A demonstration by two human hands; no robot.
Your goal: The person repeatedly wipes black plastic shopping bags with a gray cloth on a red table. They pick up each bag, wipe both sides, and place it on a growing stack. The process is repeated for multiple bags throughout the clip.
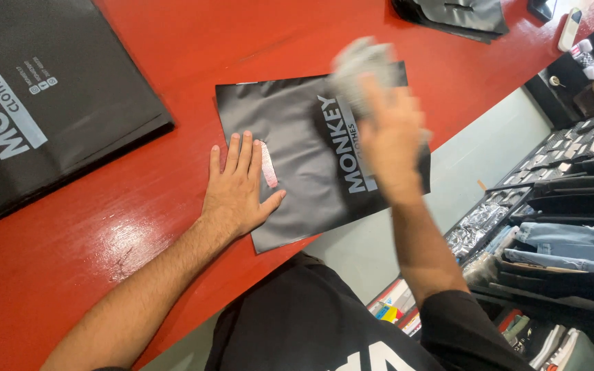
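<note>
Left hand lying flat, fingers spread, pressing black mailer bag onto red desk; right hand blurred, grip apparently clasping pale soft cloth above bag's far edge; bag looking light, limp, slick; better pinching edge than flat face

Counter: I had open red surface between the small bag and the bag stack; more bags blocked the far edge.
</note>
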